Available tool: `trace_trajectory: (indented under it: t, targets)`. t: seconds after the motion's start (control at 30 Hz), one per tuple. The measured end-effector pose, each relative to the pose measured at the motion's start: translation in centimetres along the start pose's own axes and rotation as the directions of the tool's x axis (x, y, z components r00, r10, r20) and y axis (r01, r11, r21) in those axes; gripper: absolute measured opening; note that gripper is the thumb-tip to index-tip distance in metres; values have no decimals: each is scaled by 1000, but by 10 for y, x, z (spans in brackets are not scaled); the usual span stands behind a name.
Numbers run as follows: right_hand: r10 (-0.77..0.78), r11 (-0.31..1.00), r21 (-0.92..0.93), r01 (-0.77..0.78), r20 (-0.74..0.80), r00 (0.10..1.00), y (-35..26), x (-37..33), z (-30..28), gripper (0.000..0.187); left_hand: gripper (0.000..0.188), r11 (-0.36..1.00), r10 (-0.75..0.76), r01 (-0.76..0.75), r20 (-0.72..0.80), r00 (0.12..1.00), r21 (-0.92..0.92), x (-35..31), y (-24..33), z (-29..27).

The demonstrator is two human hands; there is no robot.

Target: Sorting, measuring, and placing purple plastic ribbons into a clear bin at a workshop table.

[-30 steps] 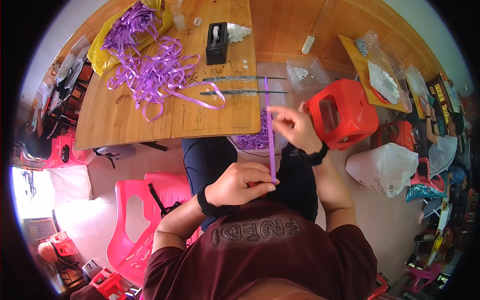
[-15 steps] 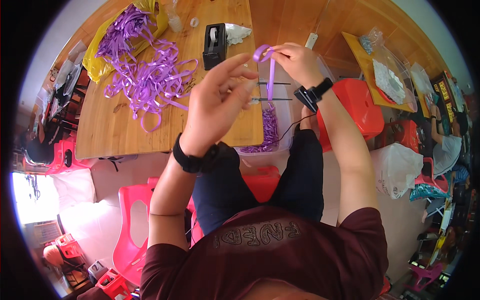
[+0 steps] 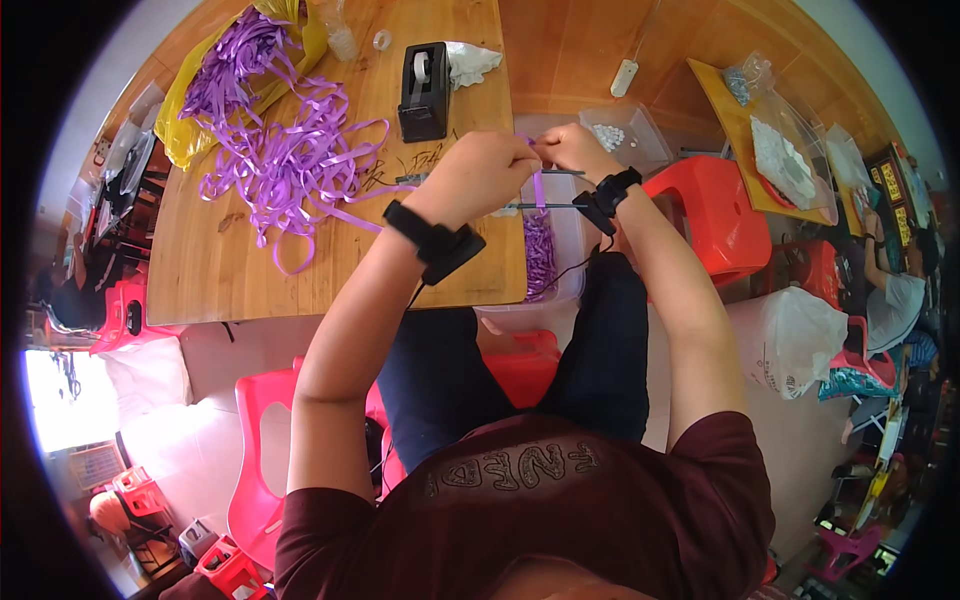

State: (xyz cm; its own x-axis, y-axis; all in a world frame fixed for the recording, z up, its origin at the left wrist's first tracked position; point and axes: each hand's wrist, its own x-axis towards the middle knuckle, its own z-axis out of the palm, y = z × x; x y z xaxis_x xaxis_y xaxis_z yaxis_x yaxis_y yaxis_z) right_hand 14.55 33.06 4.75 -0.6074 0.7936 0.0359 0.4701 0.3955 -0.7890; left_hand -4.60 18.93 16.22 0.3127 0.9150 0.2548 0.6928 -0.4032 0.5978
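Over the table's right edge, my left hand (image 3: 480, 172) and my right hand (image 3: 572, 150) meet with fingertips pinched on a purple ribbon (image 3: 540, 190). The ribbon hangs from between them across two thin metal rods (image 3: 555, 207) that stick out past the table edge. My fingers hide its upper part. Underneath, a clear plastic bin (image 3: 568, 285) holds many short purple ribbon pieces (image 3: 540, 250). To the left, a loose heap of purple ribbon (image 3: 300, 150) spreads on the table, trailing from a yellow plastic bag (image 3: 180, 120).
A black tape dispenser (image 3: 424, 95) stands on the wooden table (image 3: 240, 285) beside crumpled white plastic (image 3: 472, 63). Beyond my right hand, another clear bin (image 3: 650, 140) has small white pieces in it. A red stool (image 3: 715, 215) stands at the right, near a white bag (image 3: 795, 335).
My left hand has moved right and closed on the ribbon beside my right hand. My right hand has come down a little, and the raised ribbon loop is now hidden by my fingers.
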Motion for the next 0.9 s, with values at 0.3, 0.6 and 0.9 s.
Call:
trace_trajectory:
  t: [0.3,0.6,0.9]
  targets:
    - [268,850,369,-377,314,911,8,-70,51,27,26,993,-63,52,110,992,105,13,-30,30]
    - [222,800,571,-181,-1,975,-18,-94,75,20,24,983,-163,146,169,972,107,14,-29,25]
    - [208,911,365,-194,0,978,-17,-177,123,28,24,994,-96,88,126,987,67,13,-36,30]
